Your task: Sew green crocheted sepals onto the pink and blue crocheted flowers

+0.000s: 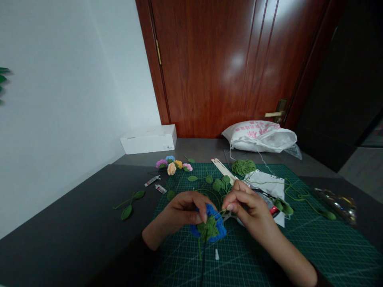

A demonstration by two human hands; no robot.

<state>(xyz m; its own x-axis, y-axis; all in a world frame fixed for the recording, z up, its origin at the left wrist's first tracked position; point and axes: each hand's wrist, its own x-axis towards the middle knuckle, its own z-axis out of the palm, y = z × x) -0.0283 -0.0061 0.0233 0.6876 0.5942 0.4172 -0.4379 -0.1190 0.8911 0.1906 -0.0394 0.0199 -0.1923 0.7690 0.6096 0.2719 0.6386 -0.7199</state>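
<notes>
A blue crocheted flower (221,231) with a green knitted centre (208,229) is held over the green cutting mat (239,261). My left hand (185,211) pinches it at its upper left edge, thumb and fingers together. A dark thin stem runs down from the green centre. Just right of the flower, my right hand (247,205) has thumb and forefinger closed on a thin green yarn strand that leads to the flower. Scissors (229,216) lie partly hidden beside my right hand. Below the flower, a small white cap (217,254) rests on the mat.
Small crocheted flowers (171,169), glue tubes (152,181) and green leaves (127,212) lie to the left. Behind are a green yarn ball (243,167), a white box (149,139) and a white bag (257,135). Papers (269,181) and a shiny clear package (336,203) are at right.
</notes>
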